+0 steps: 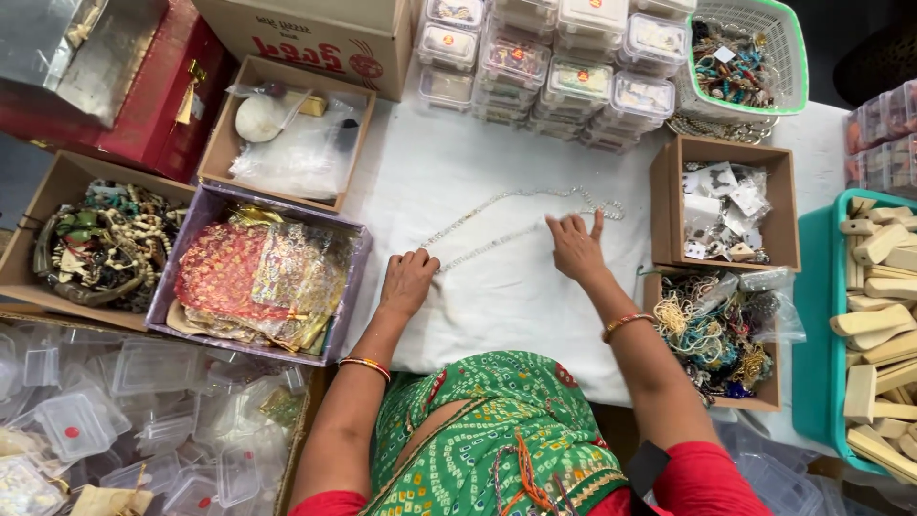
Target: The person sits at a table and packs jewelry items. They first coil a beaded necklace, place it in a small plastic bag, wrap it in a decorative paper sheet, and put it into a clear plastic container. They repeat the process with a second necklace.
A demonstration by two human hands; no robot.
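A lilac box (pixel 191 250) of patterned foil pouches sits on the left of the white cloth (pixel 506 296), between a cardboard box of beaded jewellery (pixel 57 205) and another holding plastic bags (pixel 222 143). Stacked clear lidded containers (pixel 554 67) and a green basket of trinkets (pixel 793 57) line the far edge. On the right stand two small cardboard boxes (pixel 669 182) and a teal tray of wooden blocks (pixel 812 315).

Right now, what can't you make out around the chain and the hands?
Head view only:
- Left hand: fingers curl over the silver chain, hiding the grip.
- Right hand: covers the chain beneath it.
- Chain links: too small to tell.
- Teal tray of wooden pieces: cut by the right edge.
- Stacked clear boxes: contents too small.
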